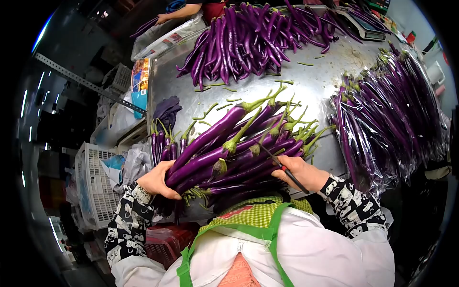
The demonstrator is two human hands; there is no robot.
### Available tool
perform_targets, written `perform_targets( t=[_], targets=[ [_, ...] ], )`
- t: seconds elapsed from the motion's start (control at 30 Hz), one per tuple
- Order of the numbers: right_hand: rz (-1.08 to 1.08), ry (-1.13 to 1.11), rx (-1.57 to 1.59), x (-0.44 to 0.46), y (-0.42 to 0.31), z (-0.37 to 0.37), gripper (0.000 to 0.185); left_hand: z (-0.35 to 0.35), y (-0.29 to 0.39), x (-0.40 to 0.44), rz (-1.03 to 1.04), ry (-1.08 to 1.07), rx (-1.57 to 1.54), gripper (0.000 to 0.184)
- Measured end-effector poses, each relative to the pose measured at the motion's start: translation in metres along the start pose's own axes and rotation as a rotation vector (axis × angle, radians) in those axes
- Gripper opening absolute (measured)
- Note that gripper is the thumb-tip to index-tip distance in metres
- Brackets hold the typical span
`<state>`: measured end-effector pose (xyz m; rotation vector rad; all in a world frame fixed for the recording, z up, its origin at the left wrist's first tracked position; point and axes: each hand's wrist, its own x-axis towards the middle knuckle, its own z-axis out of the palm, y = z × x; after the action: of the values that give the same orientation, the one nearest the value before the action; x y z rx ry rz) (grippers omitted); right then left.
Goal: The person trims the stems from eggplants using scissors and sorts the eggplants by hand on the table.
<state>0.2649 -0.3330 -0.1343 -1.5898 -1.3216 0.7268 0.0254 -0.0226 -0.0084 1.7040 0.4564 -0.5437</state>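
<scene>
Left hand (pixel 160 182) grasps the eggplant bunch (pixel 205 160) by its blunt ends, at the near side of the table (pixel 318 95); right hand (pixel 306 174) holds a slim tool (pixel 288 173) angled toward the stems (pixel 247 126). Best: firm left grip, tool tip clear of skins.

Hands (pixel 160 181) on eggplants (pixel 205 160); scale (pixel 366 26) at far edge.

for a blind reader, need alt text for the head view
Two bare hands work over a metal table: the left hand grips a bunch of long purple eggplants, and the right hand holds a thin dark tool against them. Beyond lies a loose pile; to the right, clear-wrapped eggplants.
</scene>
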Motion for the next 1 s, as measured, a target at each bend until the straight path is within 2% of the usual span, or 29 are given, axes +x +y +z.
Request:
perform_targets(
  t=[0.07,0.17,0.23,0.3,0.33,0.43,0.87,1.0],
  targets=[
    [-0.022,0.023,-0.134,-0.006,0.007,0.002,0.028,0.000,-0.001,0.001,-0.005,0.022,-0.013,0.084],
    [-0.067,0.066,-0.164,-0.009,-0.007,-0.005,0.029,0.002,-0.001,0.002,0.049,0.097,0.060,0.077],
    [-0.034,0.048,-0.146,-0.005,-0.020,-0.011,0.034,0.004,0.002,0.002,-0.006,0.090,0.048,0.080],
    [-0.093,0.065,-0.047,0.003,-0.031,-0.013,0.040,0.005,0.002,0.003,0.000,0.073,0.055,0.080],
    [-0.069,0.006,-0.040,0.007,-0.031,-0.014,0.042,0.006,0.002,0.003,0.008,0.061,0.060,0.079],
    [-0.074,-0.044,-0.071,0.015,-0.037,-0.015,0.041,0.006,-0.003,0.005,-0.038,0.020,0.049,0.079],
    [-0.089,0.021,-0.010,0.011,-0.029,0.013,0.039,0.010,-0.010,0.011,0.076,0.024,0.101,0.075],
    [-0.155,0.031,-0.062,0.002,-0.030,0.018,0.037,0.007,-0.011,0.009,0.004,-0.016,0.101,0.080]
  ],
)
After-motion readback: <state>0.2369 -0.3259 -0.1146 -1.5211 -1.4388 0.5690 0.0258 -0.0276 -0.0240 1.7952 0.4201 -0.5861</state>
